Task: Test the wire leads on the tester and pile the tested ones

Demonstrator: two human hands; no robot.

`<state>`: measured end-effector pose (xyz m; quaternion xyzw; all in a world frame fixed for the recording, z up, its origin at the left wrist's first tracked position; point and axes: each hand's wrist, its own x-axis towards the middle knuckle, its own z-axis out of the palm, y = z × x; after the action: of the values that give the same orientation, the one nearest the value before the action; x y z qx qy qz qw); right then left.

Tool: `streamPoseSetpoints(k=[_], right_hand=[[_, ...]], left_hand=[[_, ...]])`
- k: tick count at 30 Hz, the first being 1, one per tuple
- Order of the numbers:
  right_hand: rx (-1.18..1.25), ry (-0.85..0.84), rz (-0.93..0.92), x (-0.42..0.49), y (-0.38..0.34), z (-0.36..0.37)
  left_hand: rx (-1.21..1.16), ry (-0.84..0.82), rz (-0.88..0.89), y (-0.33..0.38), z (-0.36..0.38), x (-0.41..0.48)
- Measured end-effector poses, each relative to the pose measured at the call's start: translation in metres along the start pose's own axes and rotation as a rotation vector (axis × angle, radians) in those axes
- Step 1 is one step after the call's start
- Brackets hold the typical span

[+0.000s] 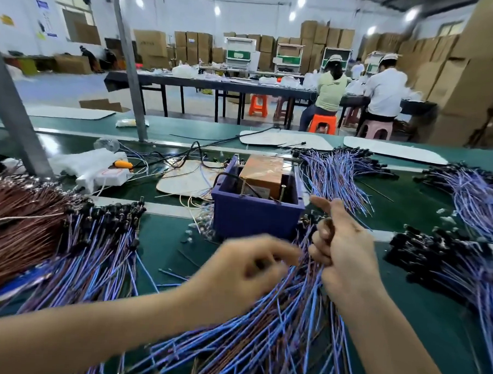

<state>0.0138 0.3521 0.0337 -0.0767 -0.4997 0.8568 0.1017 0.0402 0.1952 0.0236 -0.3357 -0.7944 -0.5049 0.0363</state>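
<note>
**Presently: leads gripped before the tester**

Right hand (344,253) fisted, thumb up, its fingers (319,246) clamped on a bundle of blue wire leads (276,324). The bundle's long axis runs from the fingertips back under the wrist, with black plug ends pointing away toward the tester (252,218), one purple box just beyond the knuckles. Left hand (244,271) blurred, fingers curled beside the bundle; grip cannot be told. Five blue heaps, leads uncountable. One brown wires (20,222) bundle left of the left fingers. Wall posters (42,5) unreadable.
</note>
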Motion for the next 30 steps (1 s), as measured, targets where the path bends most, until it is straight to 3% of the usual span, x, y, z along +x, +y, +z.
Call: streamPoseSetpoints(k=[3,6,11,20,30], right_hand=[[-0.134,-0.015,-0.055,0.001,0.012,0.005],[-0.24,-0.064,-0.04,0.001,0.022,0.011],[-0.359,-0.135,-0.042,0.001,0.03,0.01],[-0.683,-0.268,0.032,0.014,0.024,0.013],[-0.44,-0.113,-0.043,0.029,0.019,0.016]], left_hand=[[-0.235,0.267,-0.192,-0.009,-0.007,0.036],[-0.394,0.332,-0.326,-0.01,-0.009,0.064],[-0.391,0.467,-0.35,-0.025,-0.01,0.072],[-0.445,0.441,-0.345,-0.035,-0.017,0.073],[-0.465,0.337,-0.425,-0.052,-0.014,0.068]])
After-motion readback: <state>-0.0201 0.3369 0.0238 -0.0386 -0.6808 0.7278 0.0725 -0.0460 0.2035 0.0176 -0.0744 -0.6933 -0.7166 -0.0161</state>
